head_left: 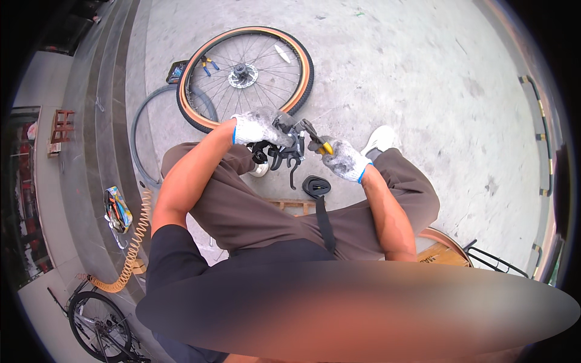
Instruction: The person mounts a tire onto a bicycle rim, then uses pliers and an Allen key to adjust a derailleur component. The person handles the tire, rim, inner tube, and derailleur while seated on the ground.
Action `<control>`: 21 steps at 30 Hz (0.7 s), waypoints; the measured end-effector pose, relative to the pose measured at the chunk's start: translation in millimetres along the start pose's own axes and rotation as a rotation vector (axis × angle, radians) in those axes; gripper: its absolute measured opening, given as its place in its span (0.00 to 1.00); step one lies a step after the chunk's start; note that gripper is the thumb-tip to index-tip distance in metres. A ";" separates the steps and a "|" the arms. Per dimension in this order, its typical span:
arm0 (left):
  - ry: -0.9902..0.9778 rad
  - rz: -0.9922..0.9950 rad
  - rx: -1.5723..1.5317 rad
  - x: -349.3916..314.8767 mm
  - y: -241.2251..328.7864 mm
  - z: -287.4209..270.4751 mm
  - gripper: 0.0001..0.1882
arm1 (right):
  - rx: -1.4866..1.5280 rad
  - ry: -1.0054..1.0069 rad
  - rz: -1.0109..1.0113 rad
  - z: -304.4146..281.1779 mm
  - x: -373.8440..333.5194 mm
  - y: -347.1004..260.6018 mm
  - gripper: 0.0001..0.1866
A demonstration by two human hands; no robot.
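In front of my knees, my left hand (261, 128) is closed on a black-and-silver bicycle part (277, 158) with lever-like arms and a curved hook hanging down. The glove hides some of it, so its exact kind is unclear. My right hand (345, 160) grips yellow-handled pliers (325, 147), their dark metal head pointing up and left against the right side of the part. Both hands wear white knit gloves with grey, dirty fingers and blue cuffs. Below the hands, a coiled black inner tube (316, 186) lies on the ground.
Beyond my left hand a tan-walled bicycle wheel (307, 59) lies flat, with blue-handled pliers (209, 65) and a small dark tray (175, 71) near it. A grey hoop (138, 134) rests to the left. An orange coiled hose (134, 247) and a bicycle (100, 323) are by the steps.
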State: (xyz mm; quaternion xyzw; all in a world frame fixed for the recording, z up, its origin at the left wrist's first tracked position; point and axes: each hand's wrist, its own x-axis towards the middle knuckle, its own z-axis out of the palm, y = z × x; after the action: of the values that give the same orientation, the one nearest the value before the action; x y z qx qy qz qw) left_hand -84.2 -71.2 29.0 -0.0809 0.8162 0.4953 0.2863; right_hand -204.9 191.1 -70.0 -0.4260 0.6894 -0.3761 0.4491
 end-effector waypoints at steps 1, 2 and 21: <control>0.000 -0.018 0.010 -0.7 -0.7 0.7 0.22 | -0.025 0.001 0.009 0.1 -0.4 -2.9 0.18; -0.010 -0.030 0.017 -1.3 -0.2 0.5 0.22 | -0.053 0.009 -0.015 0.1 0.2 -4.8 0.18; -0.068 0.023 -0.066 12.6 -7.9 0.1 0.24 | -0.080 0.317 0.035 16.2 2.0 -20.4 0.18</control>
State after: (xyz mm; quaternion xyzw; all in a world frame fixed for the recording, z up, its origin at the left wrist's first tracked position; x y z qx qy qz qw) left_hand -91.2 -73.1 16.0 -0.0641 0.7900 0.5277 0.3054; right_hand -185.0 179.8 -57.2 -0.3668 0.7735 -0.4027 0.3239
